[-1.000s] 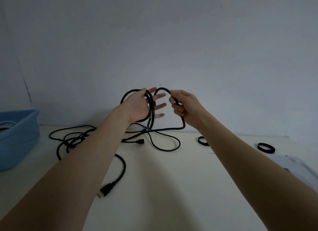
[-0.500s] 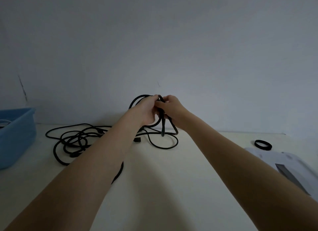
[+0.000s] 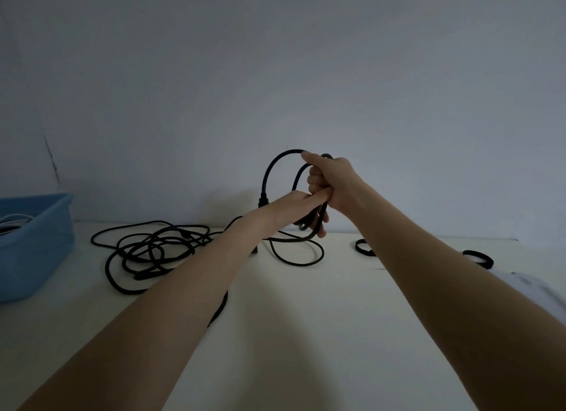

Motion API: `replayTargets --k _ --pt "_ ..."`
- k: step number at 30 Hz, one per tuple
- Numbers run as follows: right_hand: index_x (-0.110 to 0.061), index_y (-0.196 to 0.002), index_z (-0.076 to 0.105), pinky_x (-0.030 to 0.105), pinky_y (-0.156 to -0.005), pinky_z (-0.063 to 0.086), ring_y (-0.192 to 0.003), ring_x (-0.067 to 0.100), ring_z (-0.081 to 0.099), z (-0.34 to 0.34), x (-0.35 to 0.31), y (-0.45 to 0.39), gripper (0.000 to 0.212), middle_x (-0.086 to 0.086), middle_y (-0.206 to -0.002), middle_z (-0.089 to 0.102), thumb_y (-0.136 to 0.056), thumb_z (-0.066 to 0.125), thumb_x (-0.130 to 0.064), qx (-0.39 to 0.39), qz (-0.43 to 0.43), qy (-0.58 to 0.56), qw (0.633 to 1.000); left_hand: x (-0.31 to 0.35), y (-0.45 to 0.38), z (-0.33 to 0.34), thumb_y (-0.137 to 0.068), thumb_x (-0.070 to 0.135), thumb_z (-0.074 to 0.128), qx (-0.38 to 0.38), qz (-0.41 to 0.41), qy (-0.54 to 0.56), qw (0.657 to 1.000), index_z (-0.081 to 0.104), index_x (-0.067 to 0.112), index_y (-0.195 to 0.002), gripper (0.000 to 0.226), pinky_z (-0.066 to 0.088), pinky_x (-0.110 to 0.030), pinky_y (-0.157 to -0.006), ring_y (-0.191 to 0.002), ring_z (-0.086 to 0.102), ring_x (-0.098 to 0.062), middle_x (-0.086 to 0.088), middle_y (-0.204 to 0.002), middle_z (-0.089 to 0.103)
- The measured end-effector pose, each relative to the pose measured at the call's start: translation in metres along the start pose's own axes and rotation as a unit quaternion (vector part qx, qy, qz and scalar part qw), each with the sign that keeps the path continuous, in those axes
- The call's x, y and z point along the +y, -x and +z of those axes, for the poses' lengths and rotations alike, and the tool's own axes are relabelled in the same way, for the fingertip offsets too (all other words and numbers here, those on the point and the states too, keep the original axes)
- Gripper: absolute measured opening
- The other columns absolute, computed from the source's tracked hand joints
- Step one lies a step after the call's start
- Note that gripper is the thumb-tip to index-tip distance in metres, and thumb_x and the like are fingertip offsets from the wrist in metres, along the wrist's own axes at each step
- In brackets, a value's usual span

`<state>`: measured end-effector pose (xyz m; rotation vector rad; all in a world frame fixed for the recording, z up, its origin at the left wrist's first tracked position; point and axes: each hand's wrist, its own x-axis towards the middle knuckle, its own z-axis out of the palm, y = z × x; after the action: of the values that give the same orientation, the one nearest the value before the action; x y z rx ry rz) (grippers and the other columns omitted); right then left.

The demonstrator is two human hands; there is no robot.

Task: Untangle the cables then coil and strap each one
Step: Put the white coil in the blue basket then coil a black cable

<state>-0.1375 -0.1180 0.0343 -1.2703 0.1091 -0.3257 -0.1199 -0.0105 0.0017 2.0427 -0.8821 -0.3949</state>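
- A second ago the left hand [image 3: 301, 210] carried the coil on spread fingers; now the right hand [image 3: 329, 182] is clenched round the gathered loops of the black cable [image 3: 269, 172], lifted at about 12 o'clock above the table [image 3: 306, 334].
- The left hand has dropped under the right, its fingers curled about the lower strands; how firmly, I cannot tell.
- A plug end hangs at 9 o'clock of the right fist.
- The coil has changed hands, so coiling goes on; a long tangled run [image 3: 147, 251] at 10 o'clock remains to be drawn in.
- Two strap rings [image 3: 364, 247] wait at 2 o'clock, unused.
- A blue bin [image 3: 36, 242] stands at 9 o'clock.
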Motion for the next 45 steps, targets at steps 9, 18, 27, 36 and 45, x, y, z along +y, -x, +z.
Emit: replayTargets --k 9,18,27,36,45 --pt "-0.016 -0.061 0.028 0.013 -0.027 0.012 -0.022 0.009 0.014 -0.012 -0.008 -0.016 0.038 -0.003 -0.032 0.022 -0.095 0.035 0.0 0.093 0.108 -0.096 0.985 0.011 0.002 0.003 -0.1 0.033 0.036 -0.076 -0.001 0.025 0.997 0.052 0.014 -0.084 0.029 0.038 -0.034 -0.083 -0.069 0.064 -0.014 -0.001 -0.062 0.06" --pt "-0.006 -0.088 0.047 0.029 -0.062 0.051 -0.069 0.019 0.06 0.003 -0.019 -0.006 0.014 0.011 -0.086 0.065 -0.097 0.045 -0.016 0.01 0.11 0.12 0.987 0.018 -0.001 -0.003 -0.1 0.026 0.042 0.047 0.063 0.136 0.988 0.038 0.016 -0.08 0.023 0.029 -0.016 -0.044 -0.039 0.021 -0.005 0.011 -0.048 0.025" --pt "0.0 -0.082 0.05 0.024 -0.046 0.043 -0.047 0.013 0.045 0.006 -0.02 -0.009 0.02 0.007 -0.072 0.052 -0.097 0.036 -0.002 0.046 0.077 0.212 0.973 0.015 0.007 -0.003 -0.102 0.029 0.033 -0.029 0.065 -0.108 0.992 0.049 0.013 -0.086 0.028 0.048 -0.029 -0.091 -0.072 0.068 -0.023 0.007 -0.053 0.062" --pt "-0.002 -0.092 0.058 0.037 -0.084 0.052 -0.087 0.024 0.06 -0.01 -0.019 -0.001 0.044 0.011 -0.089 0.061 -0.098 0.043 -0.043 -0.073 0.06 0.138 0.986 0.027 -0.001 -0.02 -0.101 0.025 0.039 0.136 0.101 0.221 0.961 0.034 0.019 -0.068 0.035 0.021 -0.016 -0.035 -0.033 0.024 -0.003 0.01 -0.043 0.031" --pt "-0.007 -0.123 0.057 0.031 -0.106 0.038 -0.123 0.015 0.051 0.017 0.022 0.016 0.032 -0.001 -0.125 0.06 -0.095 0.053 -0.023 -0.335 0.03 0.26 0.905 0.031 0.002 -0.067 -0.101 0.034 0.04 0.192 0.108 0.386 0.896 0.038 0.018 -0.068 0.037 0.028 -0.017 -0.04 -0.035 0.025 -0.005 0.009 -0.043 0.031"
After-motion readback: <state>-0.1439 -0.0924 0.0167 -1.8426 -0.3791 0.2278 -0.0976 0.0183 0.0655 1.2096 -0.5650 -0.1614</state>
